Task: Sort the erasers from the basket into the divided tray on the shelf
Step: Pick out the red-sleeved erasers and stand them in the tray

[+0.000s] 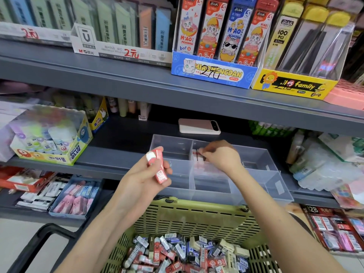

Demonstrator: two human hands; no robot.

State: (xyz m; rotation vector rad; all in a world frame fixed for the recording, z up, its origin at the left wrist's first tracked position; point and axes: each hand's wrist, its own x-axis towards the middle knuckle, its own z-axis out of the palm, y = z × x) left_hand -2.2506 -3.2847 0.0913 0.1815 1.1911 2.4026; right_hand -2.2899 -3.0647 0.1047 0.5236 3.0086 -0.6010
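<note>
A clear divided tray (262,158) sits on the middle shelf. My right hand (220,154) reaches into its back middle compartment, fingers pinching a red-sleeved eraser (197,155) among a few standing there. My left hand (145,174) hovers in front of the tray's left side and grips a red-sleeved eraser (158,164) with a white end, tilted upright. Below, a green slotted basket (197,217) holds several loose erasers (177,253) in red, blue and cream sleeves.
A pink phone (199,126) lies on the shelf behind the tray. A glue-stick box (51,134) stands to the left, packaged goods (325,164) to the right. The upper shelf edge (177,91) overhangs. A black basket handle (39,239) sticks out at lower left.
</note>
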